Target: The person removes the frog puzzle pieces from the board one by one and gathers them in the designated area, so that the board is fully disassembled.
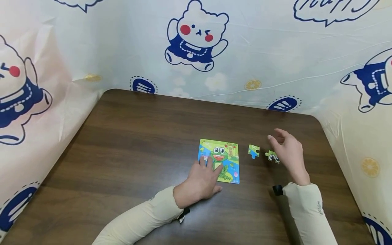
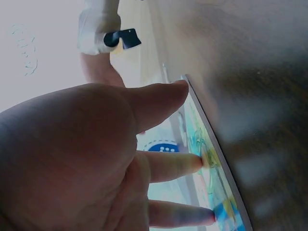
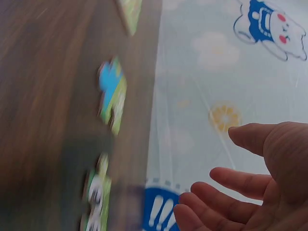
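Note:
A frog picture board (image 1: 230,160) lies flat on the brown table. My left hand (image 1: 200,180) rests on its lower left part with fingers spread, and in the left wrist view the fingertips (image 2: 195,163) touch its surface. To the board's right lie two loose jigsaw pieces: a green-and-blue piece (image 1: 253,150) and a piece with the frog's eyes (image 1: 271,156). Above and beside the eye piece hovers my right hand (image 1: 289,153), fingers loosely bent and holding nothing. The right wrist view shows the blue-green piece (image 3: 113,94) and the eye piece (image 3: 96,197) apart from that hand.
The wooden table (image 1: 137,136) has rounded back corners. Behind it and along both sides hangs a pale cloth (image 1: 260,51) printed with cartoon bears. Cream sleeves (image 1: 309,211) cover both forearms, each with a black piece at the wrist.

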The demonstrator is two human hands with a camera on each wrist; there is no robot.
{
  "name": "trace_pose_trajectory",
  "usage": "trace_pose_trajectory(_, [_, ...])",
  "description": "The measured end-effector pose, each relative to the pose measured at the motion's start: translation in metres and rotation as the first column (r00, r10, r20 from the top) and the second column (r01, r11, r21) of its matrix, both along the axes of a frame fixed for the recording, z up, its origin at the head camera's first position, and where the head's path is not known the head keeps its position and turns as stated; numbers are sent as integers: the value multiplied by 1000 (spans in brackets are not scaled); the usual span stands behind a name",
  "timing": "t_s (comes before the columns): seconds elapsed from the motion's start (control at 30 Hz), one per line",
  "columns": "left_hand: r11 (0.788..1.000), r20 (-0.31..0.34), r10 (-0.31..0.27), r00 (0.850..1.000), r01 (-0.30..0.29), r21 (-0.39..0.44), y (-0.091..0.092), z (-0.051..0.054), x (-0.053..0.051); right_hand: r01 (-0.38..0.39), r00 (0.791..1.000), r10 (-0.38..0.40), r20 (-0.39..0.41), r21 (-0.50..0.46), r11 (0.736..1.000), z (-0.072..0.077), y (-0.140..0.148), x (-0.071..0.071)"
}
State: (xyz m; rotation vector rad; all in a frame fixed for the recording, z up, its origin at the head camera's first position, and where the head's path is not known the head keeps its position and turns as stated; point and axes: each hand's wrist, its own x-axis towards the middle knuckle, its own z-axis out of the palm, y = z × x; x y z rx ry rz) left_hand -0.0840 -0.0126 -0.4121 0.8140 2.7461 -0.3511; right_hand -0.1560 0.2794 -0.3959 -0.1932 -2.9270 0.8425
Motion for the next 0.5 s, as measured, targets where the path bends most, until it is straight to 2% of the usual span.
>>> trace_pose_trajectory(0.2, [1000,39,9,999,-9,10,-1,6,3,-73,997,73,-8,-100,992,-2,-33,-12])
trace_pose_trajectory(0.5, [997,78,-68,995,66,36,-1,9,17,-167,978,194,80,-268,949,-12,-90,-21])
